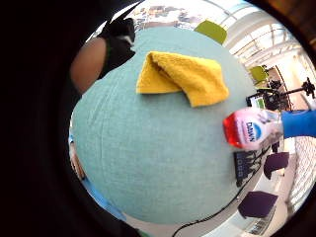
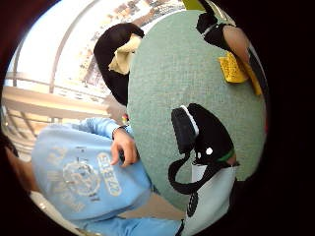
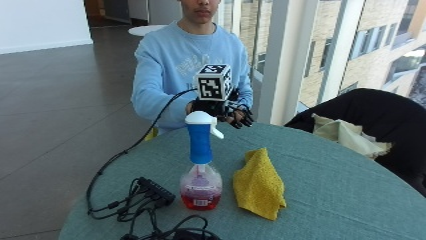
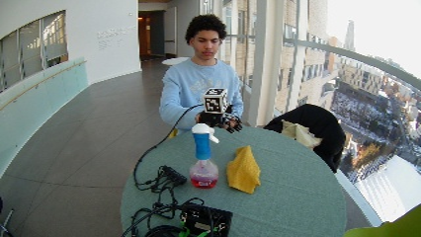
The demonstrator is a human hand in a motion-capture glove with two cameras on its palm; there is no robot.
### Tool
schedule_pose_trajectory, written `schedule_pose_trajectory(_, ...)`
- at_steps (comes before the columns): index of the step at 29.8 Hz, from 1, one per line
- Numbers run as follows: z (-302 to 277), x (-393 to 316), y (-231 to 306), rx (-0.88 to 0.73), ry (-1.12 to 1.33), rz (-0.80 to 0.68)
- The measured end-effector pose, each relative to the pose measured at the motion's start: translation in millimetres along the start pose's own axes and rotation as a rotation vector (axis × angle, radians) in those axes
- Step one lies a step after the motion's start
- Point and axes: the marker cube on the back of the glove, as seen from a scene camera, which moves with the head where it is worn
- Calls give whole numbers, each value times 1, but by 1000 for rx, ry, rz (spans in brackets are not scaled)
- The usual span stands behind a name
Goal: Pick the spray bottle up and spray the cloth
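A plastic spray bottle (image 3: 200, 172) with red liquid stands beside a folded, fuzzy yellow cloth (image 3: 258, 184) on the round teal bench (image 3: 333, 190); the gloved right hand (image 3: 229, 114) hovers, fingers relaxed, holding nothing.

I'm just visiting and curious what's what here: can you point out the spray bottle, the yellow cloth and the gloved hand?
spray bottle (image 3: 200, 142): outside view, on its blue neck.
yellow cloth (image 3: 258, 185): outside view, middle of the folded cloth.
gloved hand (image 3: 229, 116): outside view, on the black fingers above the table's far edge.

One spray bottle (image 3: 200, 170) and one yellow cloth (image 3: 259, 184) sit on one round table (image 3: 346, 195); one gloved right hand (image 3: 223, 112) hovers; perhaps one black cable hub (image 3: 156, 190).
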Motion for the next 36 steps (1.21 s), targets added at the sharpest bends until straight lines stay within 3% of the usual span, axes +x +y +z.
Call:
schedule_pose_trajectory(8, -11, 19, 18, 35, -32, 71)
schedule_pose_trajectory(17, -32, 60, 62, 138, -90, 262)
schedule_pose_trajectory(25, -51, 108, 88, 289, -362, 503)
schedule_pose_trajectory(36, -57, 171, 92, 480, -630, 705)
